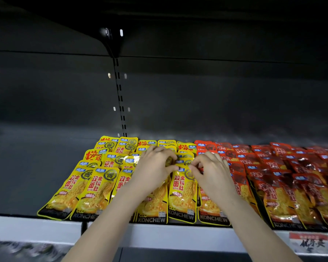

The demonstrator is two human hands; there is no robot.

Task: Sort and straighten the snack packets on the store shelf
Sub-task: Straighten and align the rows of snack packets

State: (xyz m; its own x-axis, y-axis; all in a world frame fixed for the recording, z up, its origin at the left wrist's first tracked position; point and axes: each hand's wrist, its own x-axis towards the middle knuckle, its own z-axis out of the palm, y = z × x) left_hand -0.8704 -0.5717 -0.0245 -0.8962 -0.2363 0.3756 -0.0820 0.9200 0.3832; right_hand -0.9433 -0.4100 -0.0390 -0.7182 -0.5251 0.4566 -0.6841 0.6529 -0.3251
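Yellow snack packets [95, 188] lie in overlapping rows on the dark shelf [27, 167], with red packets [284, 186] in rows to their right. One yellow packet [182, 193] lies in the middle column between my hands. My left hand [153, 169] pinches its upper left corner with curled fingers. My right hand [210, 171] pinches its upper right corner, over the seam where yellow meets red. My forearms hide parts of the packets beneath them.
The shelf's left part is bare dark metal. A white front rail [178, 237] runs along the edge with a red price label [309, 241] at the right. A slotted upright [120, 99] and bracket [112, 40] stand at the back, under an upper shelf.
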